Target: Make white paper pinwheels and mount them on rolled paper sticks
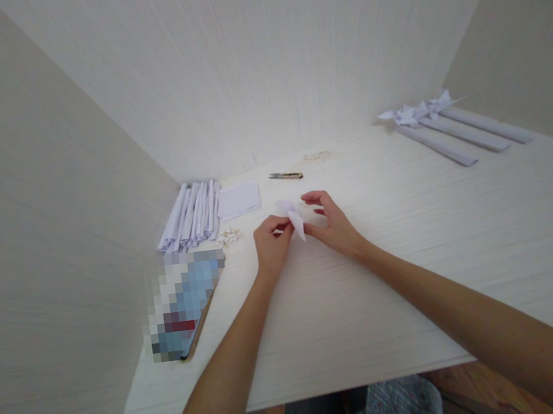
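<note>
Between my two hands, above the middle of the white table, is a piece of white folded paper [296,220]. My left hand [273,242] pinches its left side between thumb and fingertips. On the other side, my right hand [333,221] has its thumb at the paper's right edge, while its fingers are curved and spread apart above. Just beyond the paper lies a pair of thread snips [285,175]. A stack of white paper squares [239,200] rests to the left of the snips.
Rolled white paper tubes [192,217] lie at the left, near small cotton-tipped bits [230,237] and a phone [193,308] with a blurred screen. At the far right are long paper sticks topped with folded white shapes [411,114]. Walls enclose the table [418,297] on three sides.
</note>
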Action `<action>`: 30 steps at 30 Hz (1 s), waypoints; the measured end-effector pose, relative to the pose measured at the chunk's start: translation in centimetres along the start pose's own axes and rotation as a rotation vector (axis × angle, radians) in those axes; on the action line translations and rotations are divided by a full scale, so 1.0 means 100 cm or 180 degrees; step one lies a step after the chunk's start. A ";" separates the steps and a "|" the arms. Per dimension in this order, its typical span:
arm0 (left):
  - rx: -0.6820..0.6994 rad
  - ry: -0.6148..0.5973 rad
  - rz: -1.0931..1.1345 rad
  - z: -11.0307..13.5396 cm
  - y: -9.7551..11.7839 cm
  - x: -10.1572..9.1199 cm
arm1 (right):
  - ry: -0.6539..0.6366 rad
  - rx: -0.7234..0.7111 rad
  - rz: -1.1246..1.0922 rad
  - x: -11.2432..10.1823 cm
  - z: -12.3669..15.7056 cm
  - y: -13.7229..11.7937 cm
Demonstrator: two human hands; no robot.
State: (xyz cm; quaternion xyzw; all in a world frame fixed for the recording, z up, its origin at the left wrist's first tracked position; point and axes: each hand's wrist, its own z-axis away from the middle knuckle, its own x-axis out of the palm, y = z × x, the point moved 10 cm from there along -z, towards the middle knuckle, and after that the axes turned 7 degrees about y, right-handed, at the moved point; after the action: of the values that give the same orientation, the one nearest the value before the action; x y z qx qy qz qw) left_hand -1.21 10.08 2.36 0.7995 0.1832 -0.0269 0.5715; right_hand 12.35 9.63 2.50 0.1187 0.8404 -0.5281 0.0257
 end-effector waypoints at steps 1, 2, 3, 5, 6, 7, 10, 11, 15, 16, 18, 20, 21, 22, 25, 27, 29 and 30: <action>-0.0075 0.0027 0.0066 -0.001 -0.003 -0.001 | -0.0013 -0.0005 -0.0006 0.000 0.000 0.000; -0.0118 0.0063 0.0133 -0.002 -0.006 -0.002 | -0.0018 -0.0005 -0.0018 0.000 0.000 -0.001; -0.0145 0.0098 0.0191 -0.002 -0.008 -0.003 | -0.0017 0.0003 -0.0032 0.000 0.000 -0.001; -0.0176 0.0148 0.0259 -0.003 -0.012 -0.005 | 0.0011 0.0031 -0.0045 -0.002 0.001 -0.001; -0.0189 0.0167 0.0279 -0.004 -0.013 -0.006 | 0.0038 0.0046 -0.0046 -0.003 0.000 0.000; -0.0210 0.0183 0.0306 -0.004 -0.015 -0.006 | 0.0064 0.0062 -0.0051 -0.004 0.000 0.001; -0.0337 0.0237 0.0428 -0.004 -0.020 -0.007 | 0.0179 0.0117 -0.0089 -0.008 -0.001 0.004; -0.0384 0.0263 0.0459 -0.004 -0.021 -0.008 | 0.0223 0.0108 -0.0100 -0.010 -0.002 0.004; -0.0311 0.0291 0.0329 -0.002 -0.018 -0.007 | 0.0310 -0.0296 -0.0092 -0.017 -0.003 -0.011; -0.0228 0.0263 0.0255 -0.001 -0.014 -0.006 | 0.0308 -0.0445 -0.0064 -0.018 -0.002 -0.017; -0.0051 0.0198 0.0102 0.001 -0.006 -0.004 | 0.0279 -0.0714 0.0021 -0.017 0.000 -0.028; 0.0096 0.0149 -0.0020 0.003 0.001 -0.003 | 0.0242 -0.0921 0.0141 -0.014 0.003 -0.036; 0.0159 0.0131 -0.0065 0.003 0.004 -0.003 | 0.0244 -0.0983 0.0212 -0.013 0.003 -0.038; 0.0218 0.0113 -0.0098 0.004 0.007 -0.002 | 0.0262 -0.1012 0.0297 -0.013 0.004 -0.038; 0.0361 0.0093 -0.0169 0.004 0.013 -0.001 | 0.0332 -0.0954 0.0665 -0.011 0.004 -0.034; 0.0441 0.0118 -0.0219 0.004 0.015 -0.002 | 0.0327 -0.0912 0.0906 -0.010 0.005 -0.031; 0.0502 0.0153 -0.0266 0.005 0.016 -0.002 | 0.0315 -0.0912 0.1046 -0.008 0.005 -0.030; 0.0521 0.0162 -0.0282 0.005 0.017 -0.002 | 0.0311 -0.0923 0.1069 -0.008 0.005 -0.030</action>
State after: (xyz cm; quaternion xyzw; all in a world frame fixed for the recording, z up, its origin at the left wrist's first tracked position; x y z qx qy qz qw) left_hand -0.79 9.11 3.74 0.8350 0.2300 -0.0468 0.4977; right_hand 12.37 7.79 5.05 0.2775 0.8762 -0.3837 0.0894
